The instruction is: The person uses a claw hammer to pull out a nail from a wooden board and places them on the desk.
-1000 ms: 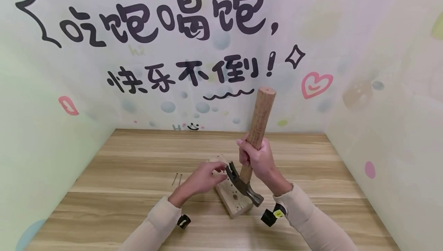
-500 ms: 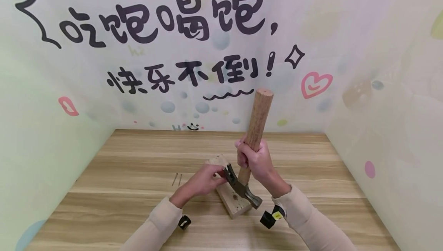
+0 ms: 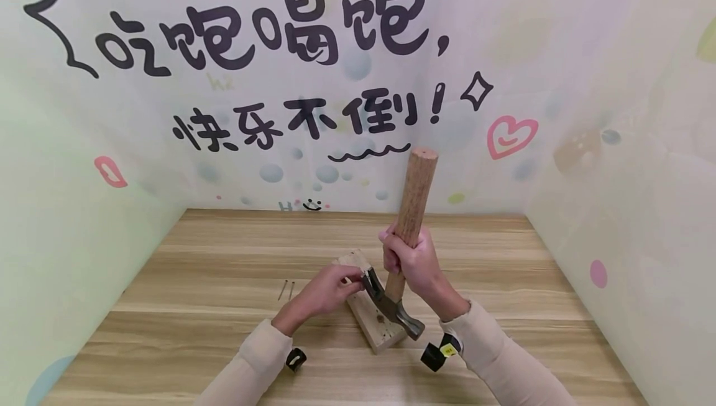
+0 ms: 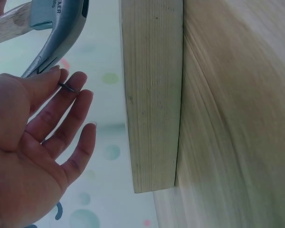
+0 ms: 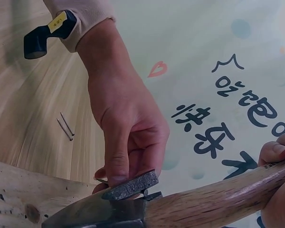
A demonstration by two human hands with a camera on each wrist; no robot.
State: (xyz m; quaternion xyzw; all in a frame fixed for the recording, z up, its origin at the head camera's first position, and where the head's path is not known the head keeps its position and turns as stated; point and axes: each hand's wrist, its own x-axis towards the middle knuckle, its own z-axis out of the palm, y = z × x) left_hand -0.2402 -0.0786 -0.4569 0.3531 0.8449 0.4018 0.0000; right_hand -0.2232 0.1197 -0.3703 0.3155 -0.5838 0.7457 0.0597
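My right hand (image 3: 412,260) grips the wooden handle of a claw hammer (image 3: 399,313), handle end upward and claw toward my left hand. Beside the claw, my left hand (image 3: 327,291) pinches a thin nail (image 4: 69,87) between thumb and fingers; the other fingers are loosely bent. The right wrist view has the thumb right at the hammer's claw (image 5: 133,185), with the nail's tip sticking out past it. Under the hammer, a wooden block (image 3: 373,326) dotted with dark holes lies on the table.
Two loose nails (image 3: 287,290) lie on the wooden table (image 3: 224,250) left of the block. A printed wall (image 3: 252,176) stands behind the table, with plain side walls left and right. Black cameras (image 3: 433,355) sit at the wrists.
The hammer has shifted slightly left and down. My left fingers have closed in at its claw, then moved back a little from it.
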